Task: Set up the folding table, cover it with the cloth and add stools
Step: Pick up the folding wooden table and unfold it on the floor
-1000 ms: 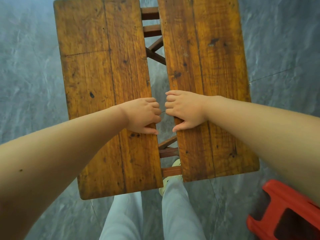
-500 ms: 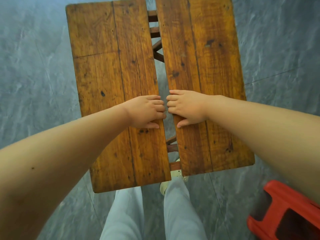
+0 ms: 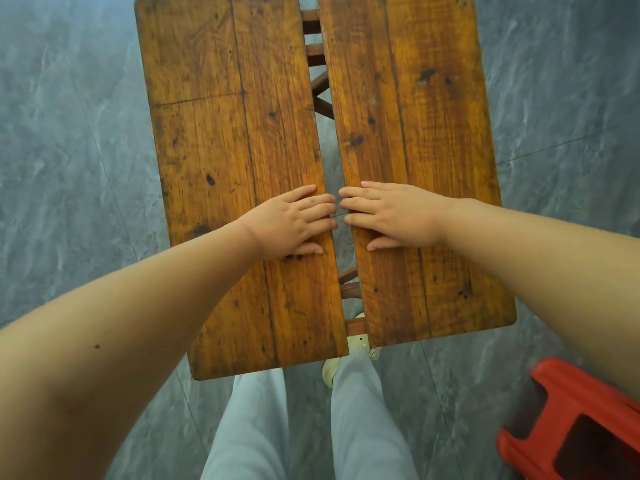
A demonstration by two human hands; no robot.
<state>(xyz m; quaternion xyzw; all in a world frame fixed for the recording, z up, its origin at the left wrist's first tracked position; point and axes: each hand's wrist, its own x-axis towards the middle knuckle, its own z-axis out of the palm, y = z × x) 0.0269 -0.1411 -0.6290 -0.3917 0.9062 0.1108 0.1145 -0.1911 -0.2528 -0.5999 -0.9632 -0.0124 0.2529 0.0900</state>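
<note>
The folding table stands below me as two worn orange-brown wooden halves, the left half (image 3: 225, 133) and the right half (image 3: 415, 116), with a narrow gap between them. My left hand (image 3: 291, 223) lies flat on the left half, fingertips at its inner edge. My right hand (image 3: 391, 216) rests flat on the right half, fingertips reaching over the gap and almost touching the left hand's. Neither hand holds anything. Dark frame bars (image 3: 320, 95) show through the gap. No cloth is in view.
A red plastic stool (image 3: 554, 386) stands at the lower right on the grey tiled floor (image 3: 69, 168). My legs in pale trousers (image 3: 256, 427) and a light shoe (image 3: 329, 372) are right at the table's near edge.
The gap between the two halves has narrowed. My fingers, earlier curled over the inner edges, now lie flat on top. The table has shifted right in view.
</note>
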